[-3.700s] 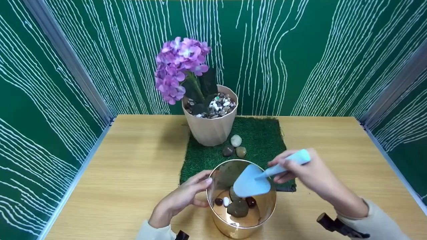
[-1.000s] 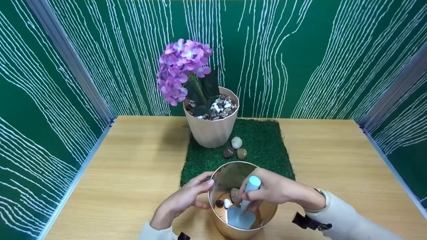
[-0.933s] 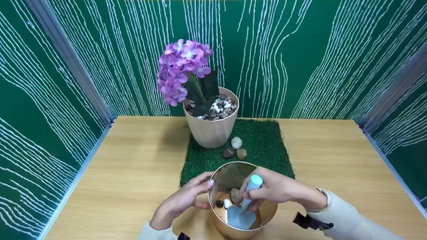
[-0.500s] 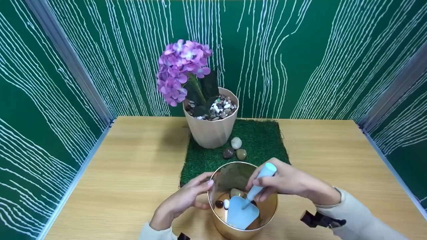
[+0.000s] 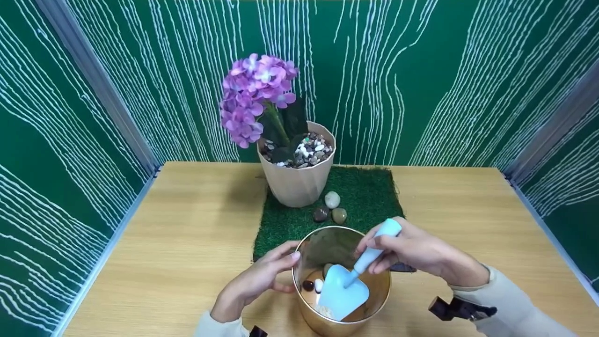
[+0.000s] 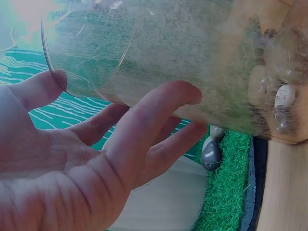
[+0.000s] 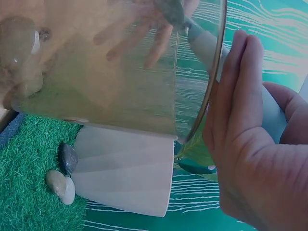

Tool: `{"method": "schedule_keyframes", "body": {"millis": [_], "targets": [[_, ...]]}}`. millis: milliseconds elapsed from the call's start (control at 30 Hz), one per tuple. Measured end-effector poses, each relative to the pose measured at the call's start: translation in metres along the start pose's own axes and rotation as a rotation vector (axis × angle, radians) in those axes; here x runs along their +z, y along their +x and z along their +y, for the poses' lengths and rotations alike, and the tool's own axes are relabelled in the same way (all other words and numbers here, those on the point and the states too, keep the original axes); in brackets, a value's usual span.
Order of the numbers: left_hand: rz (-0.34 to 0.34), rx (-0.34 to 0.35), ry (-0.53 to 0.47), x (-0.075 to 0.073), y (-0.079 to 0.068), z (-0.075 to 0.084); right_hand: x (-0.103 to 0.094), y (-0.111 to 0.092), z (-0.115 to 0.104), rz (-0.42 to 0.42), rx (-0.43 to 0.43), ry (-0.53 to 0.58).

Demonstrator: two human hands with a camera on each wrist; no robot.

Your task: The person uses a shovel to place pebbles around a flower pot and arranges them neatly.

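My right hand [image 5: 421, 250] grips the handle of a light blue toy trowel [image 5: 347, 292]. The blade slants down into the mouth of a clear amber, gold-rimmed pot [image 5: 306, 304]. Small pale bits [image 5: 325, 311] show at the blade's lower edge. Inside the pot lie a dark pebble [image 5: 308, 285], a white pebble [image 5: 318, 285] and a larger stone partly behind the blade. My left hand [image 5: 262, 278] holds the pot's left side, its thumb near the rim. In the left wrist view, fingers [image 6: 168, 98] curve against the pot's wall, with stones [image 6: 285, 96] at its bottom.
Beyond the pot lies a green turf mat [image 5: 369, 196] on the wooden table [image 5: 196, 224]. On it stand a pale planter [image 5: 297, 185] with purple flowers [image 5: 259, 93] and gravel, and three smooth stones [image 5: 332, 200]. Green walls [image 5: 365, 84] with white lines enclose the table.
The trowel first went from over the pot down to its bottom. Since then my right hand has drawn back up and right, and the blade has risen. My left hand has kept its place.
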State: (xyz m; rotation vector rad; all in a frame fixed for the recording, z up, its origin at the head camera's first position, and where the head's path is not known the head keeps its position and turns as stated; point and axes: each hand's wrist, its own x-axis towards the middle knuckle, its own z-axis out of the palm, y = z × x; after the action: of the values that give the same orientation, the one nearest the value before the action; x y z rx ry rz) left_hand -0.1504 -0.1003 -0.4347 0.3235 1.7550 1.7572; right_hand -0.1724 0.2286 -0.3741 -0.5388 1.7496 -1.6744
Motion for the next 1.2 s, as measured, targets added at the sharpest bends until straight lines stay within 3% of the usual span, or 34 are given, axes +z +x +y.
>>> {"method": "schedule_keyframes", "body": {"millis": [367,600,1200], "targets": [[-0.009,0.019,0.013,-0.001,0.001,-0.001,-0.007,-0.006,0.005,0.003,0.004,0.132],[0.004,0.016,0.013,0.0,0.001,-0.001,-0.013,-0.008,0.006,0.006,-0.01,0.15],[0.004,0.026,0.0,0.001,0.0,-0.001,-0.051,-0.02,-0.008,0.125,-0.091,0.258]]}}
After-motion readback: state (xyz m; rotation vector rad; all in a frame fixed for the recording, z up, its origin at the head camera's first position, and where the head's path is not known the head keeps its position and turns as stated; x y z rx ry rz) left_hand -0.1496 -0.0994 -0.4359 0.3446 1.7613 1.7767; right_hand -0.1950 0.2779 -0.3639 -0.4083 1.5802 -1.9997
